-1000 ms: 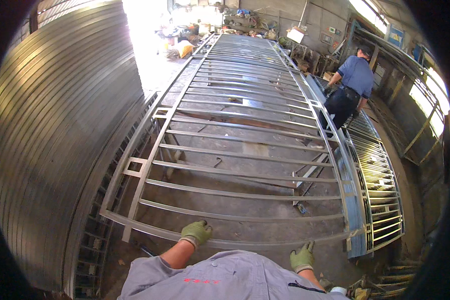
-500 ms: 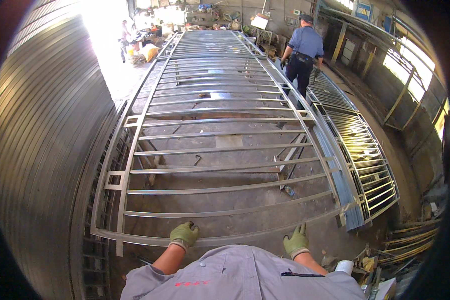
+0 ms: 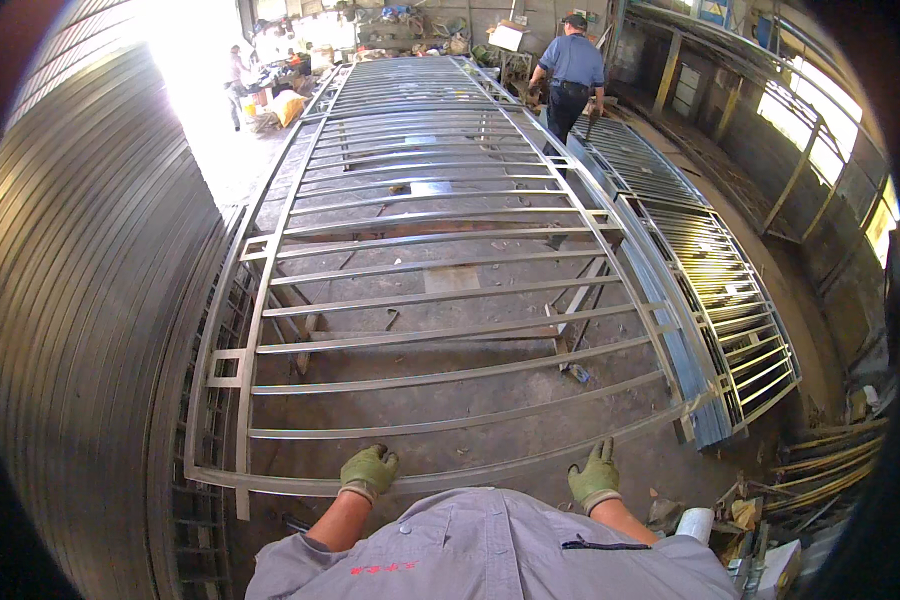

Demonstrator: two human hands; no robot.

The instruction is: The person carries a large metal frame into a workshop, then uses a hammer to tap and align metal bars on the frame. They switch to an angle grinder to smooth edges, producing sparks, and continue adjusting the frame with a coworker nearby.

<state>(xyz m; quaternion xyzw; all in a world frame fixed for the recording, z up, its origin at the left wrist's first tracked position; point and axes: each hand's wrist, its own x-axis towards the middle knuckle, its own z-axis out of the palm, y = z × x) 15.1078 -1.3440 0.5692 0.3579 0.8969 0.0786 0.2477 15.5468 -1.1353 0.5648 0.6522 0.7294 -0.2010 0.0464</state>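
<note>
A long silvery metal frame (image 3: 440, 265), with many crossbars between two side rails, stretches away from me. At its near end, my left hand (image 3: 370, 472), in a green work glove, is closed over the end rail. Also gloved in green, my right hand (image 3: 595, 474) grips the same rail farther right, its fingers reaching over the bar; the fingertips' undersides are hidden. Small square brackets (image 3: 227, 368) join the frame's left rails. Beneath the frame, a low metal support (image 3: 565, 345) stands on the concrete floor.
Ribbed metal sheeting (image 3: 80, 300) rises at left. Galvanised strips (image 3: 685, 360) and a stack of barred panels (image 3: 735, 290) lie along the right. A co-worker (image 3: 573, 75) is at the far right; another person (image 3: 235, 85) stands by the bright doorway. Rods (image 3: 830, 460) lie at lower right.
The co-worker at the right has walked farther away along the frame. My view has shifted slightly; both my hands stay at the end rail.
</note>
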